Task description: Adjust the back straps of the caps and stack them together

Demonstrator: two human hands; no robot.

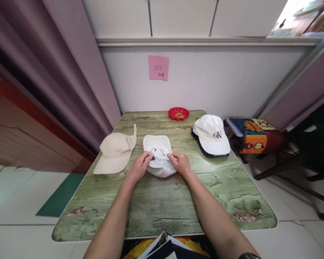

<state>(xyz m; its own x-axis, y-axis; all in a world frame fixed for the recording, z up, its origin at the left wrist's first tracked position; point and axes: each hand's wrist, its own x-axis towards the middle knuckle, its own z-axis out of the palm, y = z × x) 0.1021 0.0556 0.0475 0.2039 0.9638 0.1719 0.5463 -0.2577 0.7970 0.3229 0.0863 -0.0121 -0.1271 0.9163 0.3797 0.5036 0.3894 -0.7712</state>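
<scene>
A white baseball cap lies on the green wood-patterned table, its brim pointing away from me and its inside partly showing. My left hand pinches the cap's left edge, thumb and fingers together near a small dark spot. On the opposite edge, my right hand is closed on the fabric. To the left sits a beige cap with three slanted stripes and a loose strap sticking up. At the right, a white cap with dark letters rests on top of a dark cap, which is mostly hidden.
A red scalloped dish stands at the table's far edge. Behind it, a pink note is stuck to the wall. A stool with a patterned cover is right of the table; purple curtains hang at the left.
</scene>
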